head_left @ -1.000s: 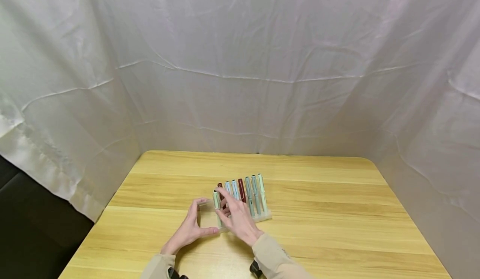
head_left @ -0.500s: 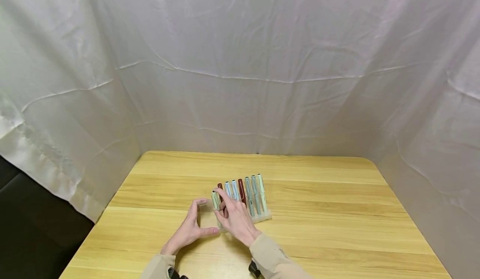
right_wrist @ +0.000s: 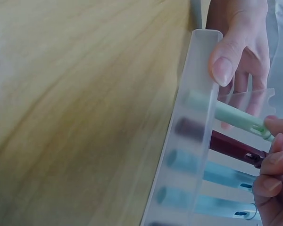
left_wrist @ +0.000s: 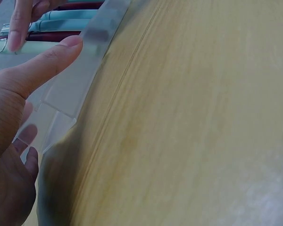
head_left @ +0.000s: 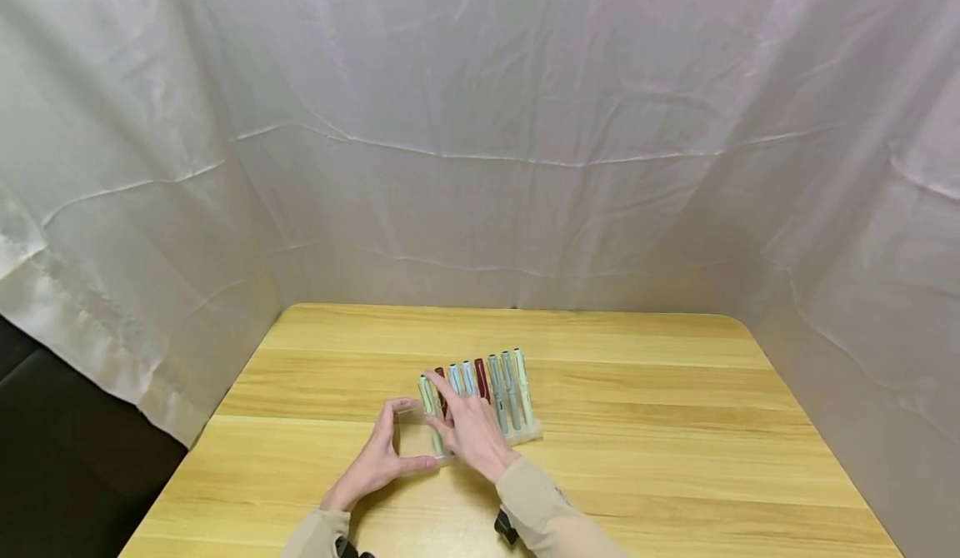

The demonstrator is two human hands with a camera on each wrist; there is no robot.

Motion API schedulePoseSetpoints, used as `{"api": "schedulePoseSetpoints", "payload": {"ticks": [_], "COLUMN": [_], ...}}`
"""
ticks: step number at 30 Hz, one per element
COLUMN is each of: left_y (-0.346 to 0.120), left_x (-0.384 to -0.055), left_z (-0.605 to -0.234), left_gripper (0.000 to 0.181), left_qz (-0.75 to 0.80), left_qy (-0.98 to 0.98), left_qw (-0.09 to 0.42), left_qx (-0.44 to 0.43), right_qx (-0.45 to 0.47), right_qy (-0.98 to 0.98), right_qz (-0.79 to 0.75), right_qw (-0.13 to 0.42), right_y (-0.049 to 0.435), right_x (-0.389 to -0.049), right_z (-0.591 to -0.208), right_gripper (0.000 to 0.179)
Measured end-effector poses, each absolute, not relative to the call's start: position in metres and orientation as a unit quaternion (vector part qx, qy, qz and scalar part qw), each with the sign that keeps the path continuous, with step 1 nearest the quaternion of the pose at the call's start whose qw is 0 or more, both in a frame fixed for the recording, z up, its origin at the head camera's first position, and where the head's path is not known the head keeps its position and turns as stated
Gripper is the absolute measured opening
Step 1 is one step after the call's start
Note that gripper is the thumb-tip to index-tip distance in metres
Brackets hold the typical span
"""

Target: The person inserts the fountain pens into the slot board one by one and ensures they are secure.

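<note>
A clear pen rack with a frosted front trough lies on the table, bearing a row of capped pens. My left hand grips its left end, thumb on the front trough and fingers behind. At the leftmost pen, a light green one, my right hand pinches the upper part, the index finger reaching towards its cap top. The pen's lower end sits in the trough. Beside it stands a dark red pen, partly hidden by my right hand in the head view.
Further right in the rack come two light blue pens, another dark red pen, two grey-green pens and a light green pen at the far end. Pale curtains surround the wooden table.
The leftmost light green pen's top has shifted slightly left and away from me, my right hand moving with it. My left hand keeps its place on the rack.
</note>
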State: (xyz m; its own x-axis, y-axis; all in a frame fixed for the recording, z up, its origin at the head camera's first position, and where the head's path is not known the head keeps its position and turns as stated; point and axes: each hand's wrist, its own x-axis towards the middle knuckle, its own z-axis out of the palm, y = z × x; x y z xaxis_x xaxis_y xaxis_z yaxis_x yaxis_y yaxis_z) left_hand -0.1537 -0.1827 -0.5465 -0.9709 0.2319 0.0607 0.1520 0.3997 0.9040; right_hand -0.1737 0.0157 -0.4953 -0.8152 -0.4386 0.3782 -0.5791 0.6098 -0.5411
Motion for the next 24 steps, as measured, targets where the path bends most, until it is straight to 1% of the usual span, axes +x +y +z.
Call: {"api": "schedulePoseSetpoints", "payload": {"ticks": [6, 15, 24], "left_y": [-0.1823, -0.1832, -0.1837], "left_x": [-0.1539, -0.1545, -0.1551], "left_z": [-0.5477, -0.5455, -0.5464], "left_gripper": [0.096, 0.098, 0.097], "left_qz": [0.534, 0.541, 0.54], "left_qy": [0.836, 0.831, 0.832], "left_qw": [0.021, 0.038, 0.035], "left_qx": [0.127, 0.122, 0.124], "right_qx": [0.272, 0.259, 0.259], "right_qy": [-0.9, -0.911, -0.914], "right_qz": [0.33, 0.311, 0.302], "right_qw": [0.086, 0.083, 0.085], "right_y": [0.0146, 0.0132, 0.0126], "right_x": [-0.1749, -0.1754, -0.1761], "right_z": [-0.4949, -0.4954, -0.4963], "right_gripper": [0.073, 0.075, 0.078]}}
